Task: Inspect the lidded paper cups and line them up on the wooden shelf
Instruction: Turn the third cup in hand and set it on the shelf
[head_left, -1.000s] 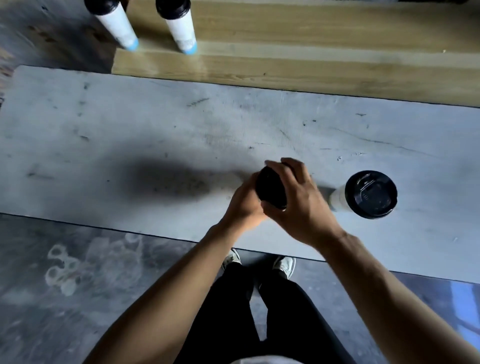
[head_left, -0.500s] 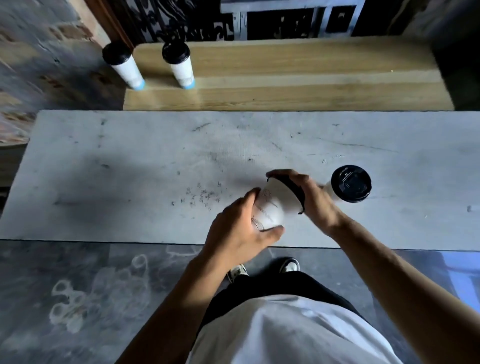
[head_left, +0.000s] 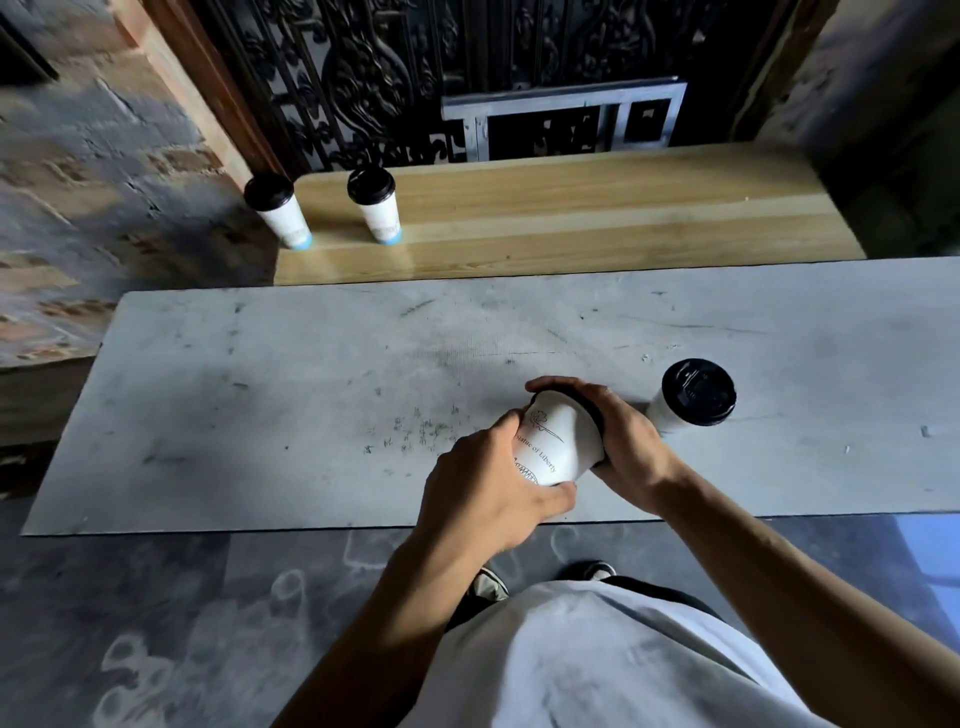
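A white paper cup with a black lid (head_left: 558, 444) is held tipped on its side between both hands, above the near part of the grey tabletop (head_left: 260, 415). Its printed wall faces up, with the words "Statue of Liberty" and a small line drawing legible. The lid end points toward the right hand (head_left: 623, 447), whose fingers wrap over the black rim and cover most of the lid. The left hand (head_left: 488, 493) closes around the base end, its thumb lying along the underside and its fingers curled over the top of the wall. Both hands are gripping this one cup.

Just beyond the right hand, to its right, a second lidded paper cup (head_left: 693, 397) stands upright on the tabletop, apart from the fingers.

Far ahead of the hands, past the tabletop's far edge, lies the wooden shelf (head_left: 571, 218). Two more lidded cups stand upright at its left end: the left shelf cup (head_left: 278, 210) at the very corner and the right shelf cup (head_left: 375, 205) beside it, with a gap between them. Each shows a blue band at its foot.
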